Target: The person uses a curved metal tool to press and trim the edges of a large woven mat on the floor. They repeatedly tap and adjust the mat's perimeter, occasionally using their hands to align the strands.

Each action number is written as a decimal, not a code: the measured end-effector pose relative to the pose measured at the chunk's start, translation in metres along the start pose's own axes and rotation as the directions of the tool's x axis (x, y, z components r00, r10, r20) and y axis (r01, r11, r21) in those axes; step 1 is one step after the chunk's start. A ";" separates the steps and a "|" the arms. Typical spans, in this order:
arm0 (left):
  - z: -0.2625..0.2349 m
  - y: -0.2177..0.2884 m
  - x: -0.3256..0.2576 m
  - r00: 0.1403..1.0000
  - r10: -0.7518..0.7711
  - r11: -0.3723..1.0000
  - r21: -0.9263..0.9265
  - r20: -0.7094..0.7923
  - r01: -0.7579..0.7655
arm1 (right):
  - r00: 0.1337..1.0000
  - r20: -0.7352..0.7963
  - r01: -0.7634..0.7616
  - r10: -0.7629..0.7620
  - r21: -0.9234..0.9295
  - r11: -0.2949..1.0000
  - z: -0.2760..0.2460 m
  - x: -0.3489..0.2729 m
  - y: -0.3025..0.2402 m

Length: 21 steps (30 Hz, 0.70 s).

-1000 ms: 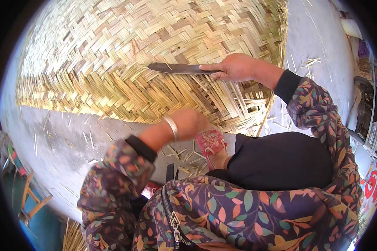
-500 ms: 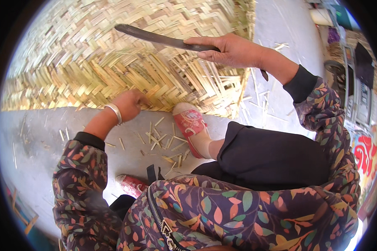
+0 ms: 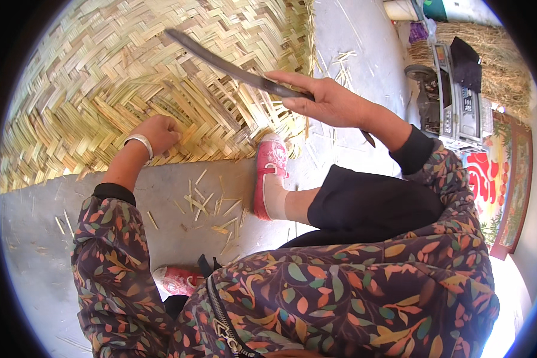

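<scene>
A large woven mat (image 3: 119, 77) of pale, flat split strips fills the far left. At its near edge my left hand (image 3: 157, 135), with a silver bangle at the wrist, is closed and rests against the weave. What its fingertips pinch, if anything, is hidden. Above the mat's right part, my right hand (image 3: 334, 102) grips a long, curved, dark metal blade (image 3: 221, 64). The blade points to the far left, and its other end shows past the palm near the wrist. Loose strip ends stick out of the mat's near right corner.
Cut strip pieces (image 3: 200, 200) lie scattered on the grey floor (image 3: 101, 221). My red shoe (image 3: 271, 173) stands against the mat's near edge. On the right are a three-wheeled vehicle (image 3: 459, 113), a straw heap (image 3: 501, 65) and a panel with a red design (image 3: 482, 179).
The view has shifted, showing more on the right. My right hand has tilted the blade more steeply. My left hand sits a little farther onto the mat, its fingers still curled.
</scene>
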<state>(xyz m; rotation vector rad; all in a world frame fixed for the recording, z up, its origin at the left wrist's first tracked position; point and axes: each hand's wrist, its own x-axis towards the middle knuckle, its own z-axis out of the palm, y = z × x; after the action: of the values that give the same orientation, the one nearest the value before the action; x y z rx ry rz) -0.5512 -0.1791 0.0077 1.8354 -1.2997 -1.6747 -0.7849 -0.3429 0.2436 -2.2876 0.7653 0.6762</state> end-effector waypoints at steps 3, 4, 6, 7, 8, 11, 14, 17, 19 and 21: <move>-0.001 0.001 0.001 1.000 -0.020 1.000 -0.007 -0.014 0.020 | 0.991 -0.108 -0.066 0.075 0.081 0.995 -0.003 0.019 0.001; -0.001 0.001 0.002 0.999 -0.041 0.999 -0.019 -0.011 0.041 | 0.985 -0.149 -0.070 0.086 0.112 0.991 -0.005 0.020 0.003; -0.002 0.002 0.004 1.000 -0.007 0.999 0.049 -0.027 0.008 | 0.963 -0.210 -0.137 0.172 0.172 0.976 -0.009 0.017 0.010; -0.002 0.001 0.005 1.000 -0.008 0.998 0.069 -0.018 0.009 | 0.936 -0.343 -0.037 0.081 0.134 0.990 -0.006 0.014 0.014; -0.003 0.001 0.006 1.000 0.002 0.998 0.070 -0.010 -0.001 | 0.920 -0.377 -0.030 0.108 0.205 0.978 -0.003 0.010 0.020; -0.003 -0.004 0.011 1.000 -0.007 0.999 -0.051 0.030 0.009 | 0.872 -0.429 -0.065 0.234 0.372 0.926 0.010 -0.007 0.041; -0.002 -0.014 0.015 1.000 -0.003 0.993 -0.121 0.010 0.004 | 0.837 -0.369 -0.168 0.404 0.528 0.832 0.028 -0.031 0.071; 0.002 -0.021 0.019 1.000 0.014 0.995 -0.098 0.005 -0.013 | 0.760 -0.466 -0.286 0.453 0.387 0.877 0.056 -0.066 0.103; 0.003 -0.022 0.019 0.999 -0.024 0.989 -0.145 -0.029 0.019 | 0.747 -0.482 -0.323 0.457 0.337 0.884 0.065 -0.084 0.123; 0.004 -0.018 0.013 0.997 -0.037 0.994 -0.101 -0.067 0.030 | 0.735 -0.494 -0.345 0.464 0.316 0.884 0.078 -0.091 0.139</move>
<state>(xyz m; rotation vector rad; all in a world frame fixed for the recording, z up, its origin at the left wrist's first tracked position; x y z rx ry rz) -0.5494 -0.1787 -0.0152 1.8489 -1.1430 -1.6468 -0.9618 -0.3457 0.1933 -2.1431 1.5766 0.0647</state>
